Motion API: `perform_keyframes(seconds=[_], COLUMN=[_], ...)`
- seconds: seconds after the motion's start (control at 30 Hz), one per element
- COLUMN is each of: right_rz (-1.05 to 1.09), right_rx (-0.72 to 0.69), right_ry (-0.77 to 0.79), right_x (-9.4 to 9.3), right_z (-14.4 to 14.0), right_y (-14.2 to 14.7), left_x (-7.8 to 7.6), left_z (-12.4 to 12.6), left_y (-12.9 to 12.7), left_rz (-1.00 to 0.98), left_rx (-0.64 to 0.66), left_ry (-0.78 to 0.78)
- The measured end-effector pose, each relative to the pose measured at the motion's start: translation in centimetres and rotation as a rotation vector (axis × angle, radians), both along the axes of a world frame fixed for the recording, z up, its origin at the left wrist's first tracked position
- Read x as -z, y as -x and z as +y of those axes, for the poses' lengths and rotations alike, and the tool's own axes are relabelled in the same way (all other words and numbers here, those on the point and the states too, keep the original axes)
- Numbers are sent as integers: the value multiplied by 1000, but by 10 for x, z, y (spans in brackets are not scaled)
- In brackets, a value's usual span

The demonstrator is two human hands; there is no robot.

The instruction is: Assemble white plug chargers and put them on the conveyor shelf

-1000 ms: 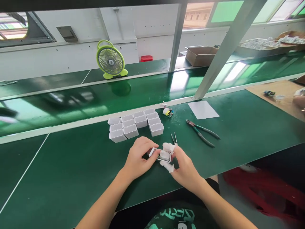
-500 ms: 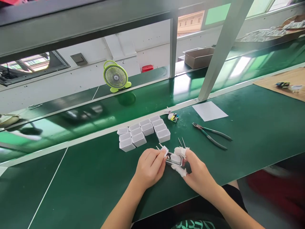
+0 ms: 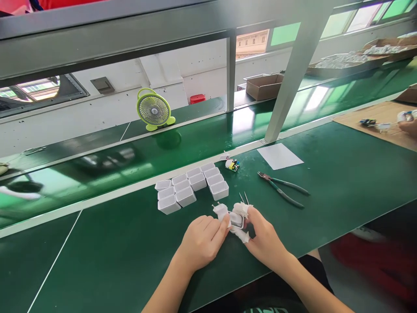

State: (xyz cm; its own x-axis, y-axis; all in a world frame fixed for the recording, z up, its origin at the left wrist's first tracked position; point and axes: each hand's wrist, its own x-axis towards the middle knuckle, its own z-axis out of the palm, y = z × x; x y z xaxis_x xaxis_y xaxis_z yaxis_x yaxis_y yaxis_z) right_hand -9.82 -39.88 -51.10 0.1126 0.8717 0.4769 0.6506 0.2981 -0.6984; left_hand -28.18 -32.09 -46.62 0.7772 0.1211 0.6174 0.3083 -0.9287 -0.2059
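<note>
My left hand [image 3: 202, 240] and my right hand [image 3: 265, 237] meet low on the green bench [image 3: 97, 256], both gripping a small white plastic casing [image 3: 236, 219]. The left fingertips pinch a white plug piece [image 3: 221, 211] with metal pins at the casing's left end. White tape wraps my right thumb and finger. Just behind the hands lies a pair of tweezers [image 3: 243, 198]. A block of several white open casings [image 3: 190, 188] stands further back, apart from the hands.
Green-handled pliers [image 3: 282, 188] lie to the right, a white sheet [image 3: 279, 156] behind them. A small circuit board [image 3: 232, 164] sits by the belt's edge. A green fan [image 3: 154, 109], a cardboard box [image 3: 263, 85] and a slanted post [image 3: 289, 82] stand beyond. Another person's hand [image 3: 408, 127] shows far right.
The view swung; my hands stay together on the casing. My left fingers shifted from the casing's side to pinching the white plug piece at its left end.
</note>
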Motion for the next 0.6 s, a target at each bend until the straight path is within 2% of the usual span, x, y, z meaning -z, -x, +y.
perform_keyframes(seconds=[0.17, 0.37, 0.6], right_rz=[-7, -36, -179], right_rx=[12, -4, -135], right_ry=[-20, -26, -5], right_x=[-1, 0, -7], right_z=[-1, -3, -7], right_y=[-1, -4, -12], left_x=[2, 11, 13], left_z=[4, 9, 8], left_y=[-1, 0, -3], left_rz=[21, -61, -78], left_rx=[25, 83, 91], left_ry=[95, 427, 765])
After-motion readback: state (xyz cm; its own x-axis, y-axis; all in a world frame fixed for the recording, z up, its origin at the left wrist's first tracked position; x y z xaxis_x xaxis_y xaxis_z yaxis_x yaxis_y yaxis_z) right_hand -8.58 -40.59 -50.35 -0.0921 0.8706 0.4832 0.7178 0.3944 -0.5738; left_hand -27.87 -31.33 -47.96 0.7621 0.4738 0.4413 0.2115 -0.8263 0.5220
